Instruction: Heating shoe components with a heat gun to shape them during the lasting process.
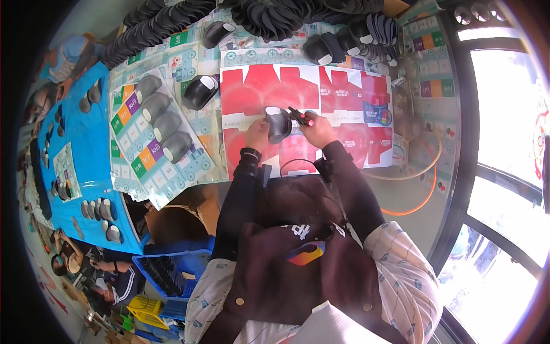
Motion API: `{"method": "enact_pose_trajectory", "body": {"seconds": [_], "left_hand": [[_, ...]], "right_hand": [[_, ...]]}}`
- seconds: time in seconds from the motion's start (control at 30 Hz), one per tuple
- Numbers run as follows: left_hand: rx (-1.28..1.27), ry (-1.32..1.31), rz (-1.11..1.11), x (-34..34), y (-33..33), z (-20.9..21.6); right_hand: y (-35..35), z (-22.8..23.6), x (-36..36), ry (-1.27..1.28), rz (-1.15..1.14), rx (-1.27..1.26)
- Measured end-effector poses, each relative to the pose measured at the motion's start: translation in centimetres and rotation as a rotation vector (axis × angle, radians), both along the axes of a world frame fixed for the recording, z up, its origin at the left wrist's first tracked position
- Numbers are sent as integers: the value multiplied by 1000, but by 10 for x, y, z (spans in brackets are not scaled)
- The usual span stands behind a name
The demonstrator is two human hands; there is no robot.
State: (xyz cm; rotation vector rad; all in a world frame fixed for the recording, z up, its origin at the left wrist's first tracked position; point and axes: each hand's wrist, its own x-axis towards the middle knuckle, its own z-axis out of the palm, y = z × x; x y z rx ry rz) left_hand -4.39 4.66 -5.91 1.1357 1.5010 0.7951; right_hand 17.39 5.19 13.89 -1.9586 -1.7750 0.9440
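In the middle of the table, my left hand [257, 135] is closed on the edge of a black slipper [279, 125] with a pale patch at its far end. From the other side, my right hand [318, 132] grips a slim black tool with red parts [300, 116], its far end close to the slipper; its exact kind is not clear. Beneath both hands lie red and white printed sheets [269, 89]. Another black slipper [200, 92] rests to the left of these sheets.
Several grey-black slippers [164, 124] line a patterned sheet at left. Stacked dark pieces [269, 20] fill the table's back, with more slippers [325, 49] at back right. An orange hose [409, 214] loops at right. Blue crate [197, 261] stands lower left; people sit beyond the blue table [86, 166].
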Motion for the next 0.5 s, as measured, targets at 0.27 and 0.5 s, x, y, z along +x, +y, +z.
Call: {"method": "enact_pose_trajectory", "body": {"seconds": [0.27,0.5], "left_hand": [[-45,7,23,-3,-5,3],[-69,-48,31,-1,-4,5]], "right_hand": [[-26,11,-7,84,53,-153],[-21,15,2,74,49,-86]]}}
